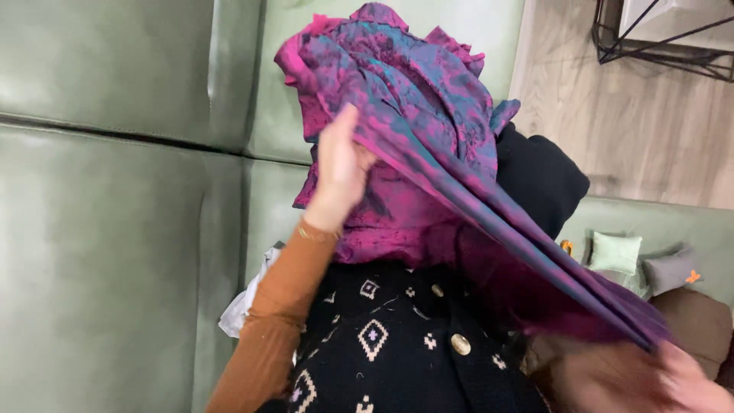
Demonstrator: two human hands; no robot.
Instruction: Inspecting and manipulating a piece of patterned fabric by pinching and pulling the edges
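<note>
A magenta and teal patterned fabric (428, 99) lies bunched on a green leather sofa (115, 229), with one stretch pulled taut toward the lower right. My left hand (340, 172), in an orange-brown sleeve, grips the fabric at its fold near the middle. My right hand (688, 382) is blurred at the bottom right corner and holds the stretched end of the fabric. Beneath the fabric, close to me, lies a black knitted cardigan (397, 344) with pale diamond motifs and gold buttons.
A black garment (539, 176) lies to the right of the fabric. A white cloth (245, 306) peeks out under my left arm. Small green (615, 252) and grey (669, 271) cushions sit at right. Wooden floor (612, 130) and a black metal-frame table (665, 38) are at top right.
</note>
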